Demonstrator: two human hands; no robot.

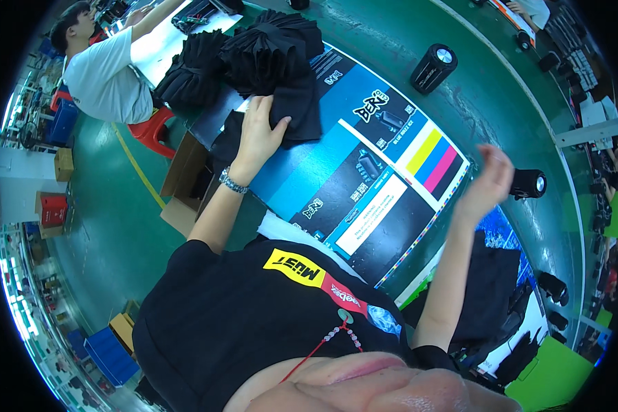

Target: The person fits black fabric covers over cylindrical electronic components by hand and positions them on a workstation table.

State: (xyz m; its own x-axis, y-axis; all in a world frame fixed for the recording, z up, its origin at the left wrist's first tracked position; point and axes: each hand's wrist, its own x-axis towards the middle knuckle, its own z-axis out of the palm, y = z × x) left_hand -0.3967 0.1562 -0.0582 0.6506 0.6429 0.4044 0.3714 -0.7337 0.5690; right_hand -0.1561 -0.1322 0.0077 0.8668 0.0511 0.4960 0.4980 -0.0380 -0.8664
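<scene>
The left hand lies on black cloth, thumb spread; whether its fingers pinch, I cannot tell. The right hand is raised, fingers loosely curled.

Your left forearm slants up and away from you, and your left hand lies back upward, its fingers close together and its thumb spread to the right. Your right forearm stands more steeply, well apart from the left, and your right hand is blurred, its fingers loosely bent.
</scene>
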